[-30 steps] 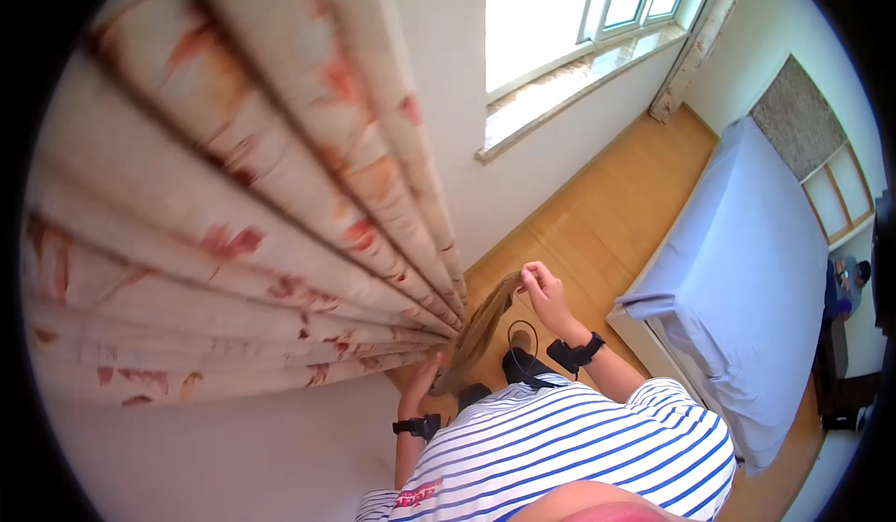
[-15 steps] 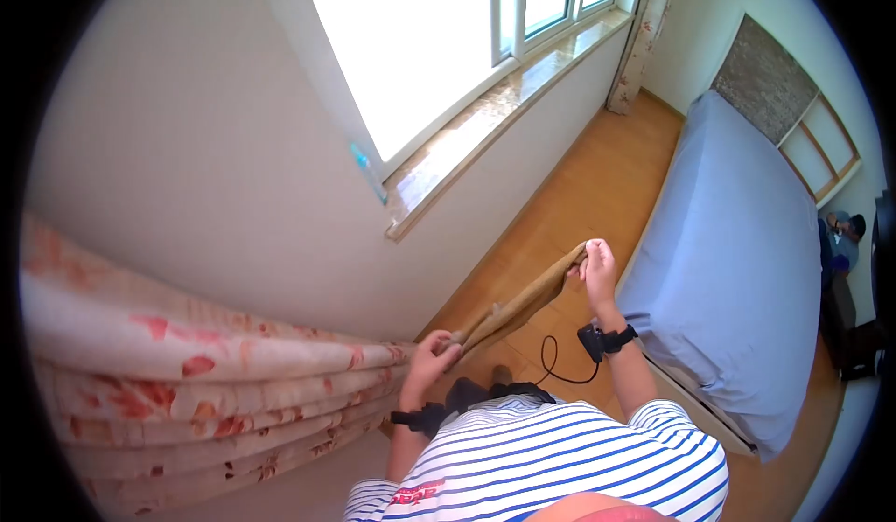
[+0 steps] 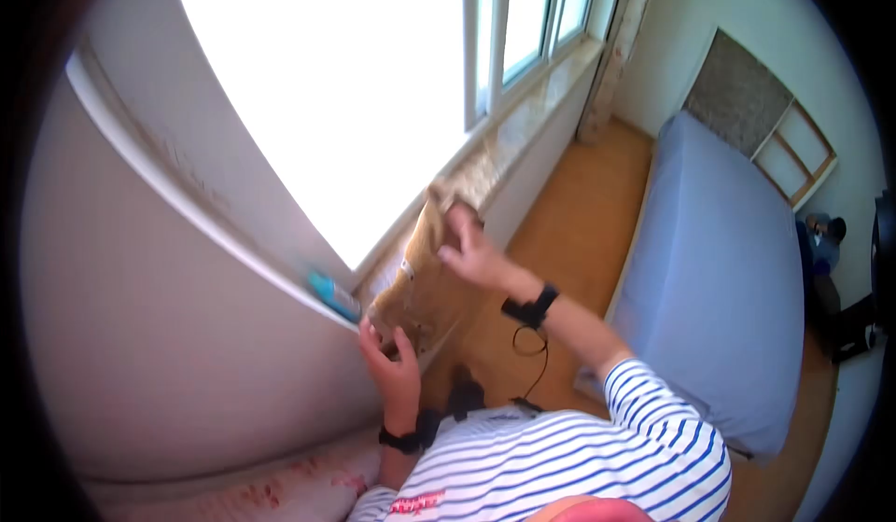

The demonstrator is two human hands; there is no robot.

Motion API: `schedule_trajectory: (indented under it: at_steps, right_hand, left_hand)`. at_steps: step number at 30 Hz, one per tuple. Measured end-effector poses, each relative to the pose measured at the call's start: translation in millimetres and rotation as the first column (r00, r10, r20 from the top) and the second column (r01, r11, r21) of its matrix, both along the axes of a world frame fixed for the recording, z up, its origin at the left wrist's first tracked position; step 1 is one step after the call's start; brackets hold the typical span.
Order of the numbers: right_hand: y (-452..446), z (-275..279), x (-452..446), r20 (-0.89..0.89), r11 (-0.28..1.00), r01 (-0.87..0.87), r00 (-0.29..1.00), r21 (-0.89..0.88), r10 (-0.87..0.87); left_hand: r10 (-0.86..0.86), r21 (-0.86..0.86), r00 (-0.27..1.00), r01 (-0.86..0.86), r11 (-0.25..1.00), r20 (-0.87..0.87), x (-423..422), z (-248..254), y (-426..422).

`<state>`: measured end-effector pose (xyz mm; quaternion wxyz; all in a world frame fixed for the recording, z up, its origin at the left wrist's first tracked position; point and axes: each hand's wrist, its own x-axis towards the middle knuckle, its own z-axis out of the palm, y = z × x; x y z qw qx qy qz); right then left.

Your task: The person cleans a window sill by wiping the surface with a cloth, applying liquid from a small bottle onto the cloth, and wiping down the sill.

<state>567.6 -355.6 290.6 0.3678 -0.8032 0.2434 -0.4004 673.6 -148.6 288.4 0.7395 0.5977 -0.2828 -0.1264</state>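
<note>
A brown cloth point(image 3: 411, 284) is stretched between my two hands beside the window sill point(image 3: 504, 149). My left hand point(image 3: 390, 363) grips its lower end near the sill's near corner, the fingers curled up onto it. My right hand point(image 3: 476, 251) is closed on the upper part of the cloth, slightly blurred, with the fingers partly hidden behind it. Close to my left hand, a turquoise bottle or tube point(image 3: 333, 295) lies at the sill's near end. Black bands with small devices sit on both wrists.
A bright window point(image 3: 327, 83) stands above the sill. To the right is a bed point(image 3: 709, 307) with a blue-grey sheet, and a person point(image 3: 823, 242) sits beyond it. A cable point(image 3: 537, 363) hangs over the wooden floor point(image 3: 551, 214). A floral curtain point(image 3: 280, 489) is at the lower left.
Both hands have moved up and left with the cloth, from over the floor to the window sill. My view has shifted left and closer to the window.
</note>
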Motion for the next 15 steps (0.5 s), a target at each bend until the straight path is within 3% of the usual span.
schedule_trajectory:
  at_steps: [1,2,3,5,6,9,11,15]
  right_hand:
    - [-5,-19,21,-0.133,0.995,-0.064,0.990,-0.080,0.053]
    - [-10,-39,42,-0.257,0.977,-0.141,0.962,-0.157,0.097]
    - [-4,-63,55,-0.359,0.964,-0.209,0.923,-0.166,0.139]
    - [4,-75,63,-0.393,0.834,-0.173,0.918,-0.524,-0.056]
    - [4,-77,64,-0.387,0.840,-0.163,0.920,-0.517,-0.060]
    - [-4,-77,57,-0.402,0.858,-0.219,0.916,-0.465,0.015]
    - [-23,-77,51,-0.382,0.852,-0.330,0.908,-0.406,0.170]
    - [-54,-96,45,-0.395,0.804,-0.358,0.903,-0.475,0.169]
  left_hand:
    - [-0.015,0.213,0.918,-0.077,0.974,0.397,8,-10,-14]
    - [-0.137,0.403,0.693,-0.237,0.884,0.708,15,-19,-19]
    - [-0.153,0.422,0.689,-0.240,0.874,0.708,17,-26,-24]
    - [-0.196,0.441,0.635,-0.252,0.861,0.747,23,-45,-54]
    - [-0.247,0.476,0.555,-0.315,0.821,0.794,31,-71,-63]
    - [-0.366,0.559,0.472,-0.378,0.738,0.802,36,-86,-73]
    - [-0.399,0.573,0.442,-0.394,0.718,0.803,31,-79,-95]
    - [-0.388,0.606,0.487,-0.450,0.656,0.782,13,-78,-122]
